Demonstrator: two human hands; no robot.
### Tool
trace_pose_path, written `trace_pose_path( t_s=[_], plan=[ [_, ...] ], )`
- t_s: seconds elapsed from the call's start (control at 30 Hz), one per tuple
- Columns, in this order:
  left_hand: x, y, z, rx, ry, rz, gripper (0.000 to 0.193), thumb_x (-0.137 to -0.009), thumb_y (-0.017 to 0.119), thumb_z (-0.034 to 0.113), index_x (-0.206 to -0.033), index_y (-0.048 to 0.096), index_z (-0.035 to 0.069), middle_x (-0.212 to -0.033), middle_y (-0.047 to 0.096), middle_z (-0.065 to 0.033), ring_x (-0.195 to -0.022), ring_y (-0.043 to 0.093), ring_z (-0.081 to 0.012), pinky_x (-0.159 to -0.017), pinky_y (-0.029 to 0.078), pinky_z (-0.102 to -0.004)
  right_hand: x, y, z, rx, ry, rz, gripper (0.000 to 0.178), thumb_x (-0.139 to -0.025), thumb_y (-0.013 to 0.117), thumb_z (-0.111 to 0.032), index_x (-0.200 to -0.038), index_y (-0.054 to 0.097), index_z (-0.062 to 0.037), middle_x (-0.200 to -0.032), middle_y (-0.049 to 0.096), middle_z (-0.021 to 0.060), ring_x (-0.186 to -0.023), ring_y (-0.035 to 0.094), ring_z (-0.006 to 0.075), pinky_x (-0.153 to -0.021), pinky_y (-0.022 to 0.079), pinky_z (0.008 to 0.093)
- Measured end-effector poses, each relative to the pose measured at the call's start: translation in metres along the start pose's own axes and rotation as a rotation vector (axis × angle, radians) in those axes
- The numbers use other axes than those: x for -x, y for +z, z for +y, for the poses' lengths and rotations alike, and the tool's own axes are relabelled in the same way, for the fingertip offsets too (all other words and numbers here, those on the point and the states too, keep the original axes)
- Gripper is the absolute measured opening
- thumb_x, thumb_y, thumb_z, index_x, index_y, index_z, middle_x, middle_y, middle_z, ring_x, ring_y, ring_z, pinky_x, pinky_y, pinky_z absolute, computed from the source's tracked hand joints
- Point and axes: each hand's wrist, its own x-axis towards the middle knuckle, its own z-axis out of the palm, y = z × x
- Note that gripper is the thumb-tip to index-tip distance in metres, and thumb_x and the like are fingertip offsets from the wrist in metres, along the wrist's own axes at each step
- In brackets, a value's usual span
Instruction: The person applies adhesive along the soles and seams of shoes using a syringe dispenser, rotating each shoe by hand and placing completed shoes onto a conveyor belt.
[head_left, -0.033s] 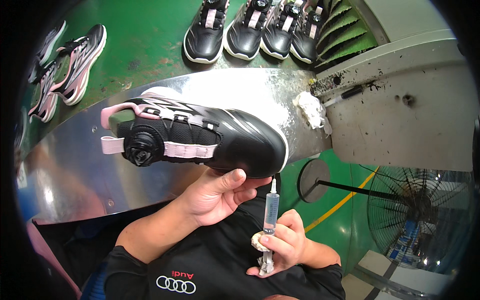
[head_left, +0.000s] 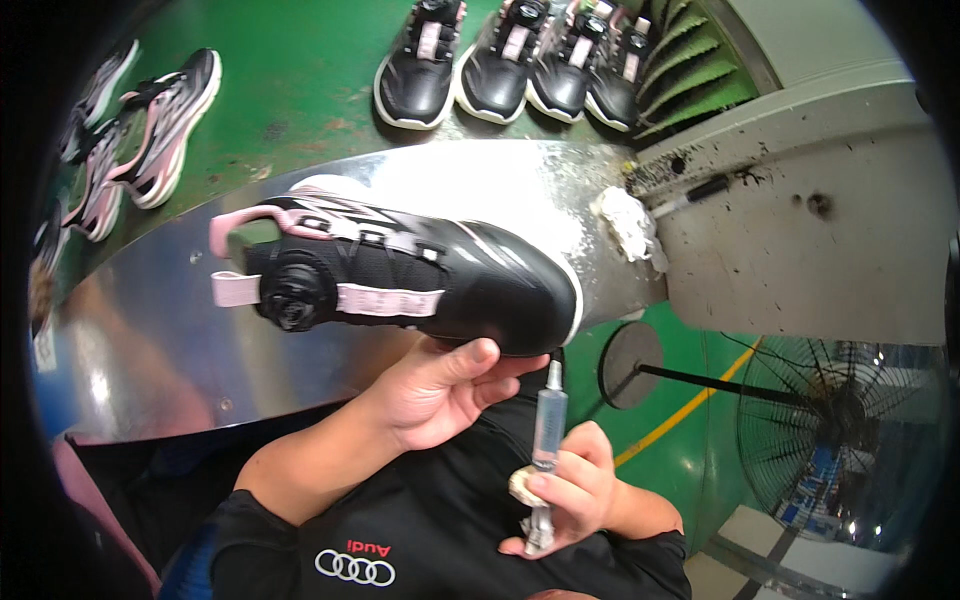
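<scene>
A black sneaker with pink straps and a dial lies toe to the right above the metal surface. My left hand is closed on its near side, thumb up and fingers under the sole edge. My right hand grips an upright clear syringe partly filled with clear liquid, its barrel between the fingers. Whitish material is wrapped around the syringe's lower part. The syringe's nozzle points up at the near edge of the toe, beside my left fingertips; whether it touches the sole is unclear.
Beneath the sneaker is a shiny metal worktop. Matching sneakers stand at the back, and more sneakers lie at the far left. Crumpled white tissue and a marker lie by a grey machine casing. A floor fan stands at right.
The whole view has shifted slightly, so things appear a little farther right. Both hands keep their grips on the sneaker and the syringe.
</scene>
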Motion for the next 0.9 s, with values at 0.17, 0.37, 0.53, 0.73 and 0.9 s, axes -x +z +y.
trace_pose_path(
  t_s=[0.17, 0.37, 0.53, 0.73, 0.9],
  plan=[
    [0.008, -0.015, 0.003, -0.009, -0.151, -0.032, 0.029, -0.085, 0.062, 0.008, -0.114, 0.057, 0.004, -0.110, 0.062, -0.0095, -0.109, 0.057, -0.0242, -0.084, 0.052, -0.0343, 0.019, 0.000, 0.005, 0.232, -0.159, 0.298, 0.080, -0.061, 0.074, -0.060, -0.113, 0.044, -0.0072, -0.089, 0.052, 0.0108, -0.075, 0.046, 0.0250, -0.066, 0.037, 0.0395],
    [0.128, -0.005, 0.014, -0.032, 0.086, 0.223, 0.064, -0.078, 0.056, -0.003, -0.137, 0.031, 0.001, -0.133, 0.044, -0.0142, -0.123, 0.045, -0.0284, -0.104, 0.035, -0.0435, -0.004, 0.008, 0.077, 0.192, 0.010, 0.058, 0.082, -0.062, 0.075, -0.054, -0.118, 0.041, -0.0043, -0.093, 0.050, 0.0109, -0.079, 0.044, 0.0278, -0.075, 0.035, 0.0414],
    [0.169, -0.002, 0.045, -0.469, 0.365, 0.525, 0.072, -0.071, 0.068, 0.013, -0.130, 0.034, -0.007, -0.124, 0.050, -0.0199, -0.114, 0.052, -0.0302, -0.100, 0.040, -0.0404, -0.043, 0.028, 0.111, 0.179, 0.009, 0.065, 0.081, -0.057, 0.079, -0.044, -0.117, 0.043, -0.0055, -0.095, 0.050, 0.0102, -0.082, 0.044, 0.0295, -0.076, 0.035, 0.0403],
    [0.118, -0.001, 0.129, -0.730, 0.501, 0.475, 0.049, -0.080, 0.061, 0.010, -0.122, 0.042, -0.005, -0.115, 0.056, -0.0172, -0.104, 0.058, -0.0258, -0.092, 0.047, -0.0383, -0.052, 0.036, 0.121, 0.198, 0.049, 0.079, 0.080, -0.053, 0.081, -0.038, -0.118, 0.045, -0.0065, -0.099, 0.052, 0.0097, -0.083, 0.044, 0.0287, -0.075, 0.037, 0.0395],
    [0.023, -0.012, 0.237, -0.905, 0.459, 0.487, 0.028, -0.088, 0.057, 0.016, -0.108, 0.050, -0.003, -0.101, 0.061, -0.0132, -0.089, 0.062, -0.0207, -0.080, 0.052, -0.0363, -0.055, 0.039, 0.117, 0.225, 0.041, 0.077, 0.078, -0.055, 0.079, -0.042, -0.117, 0.046, -0.0075, -0.097, 0.052, 0.0093, -0.082, 0.044, 0.0285, -0.074, 0.038, 0.0395]
  ],
)
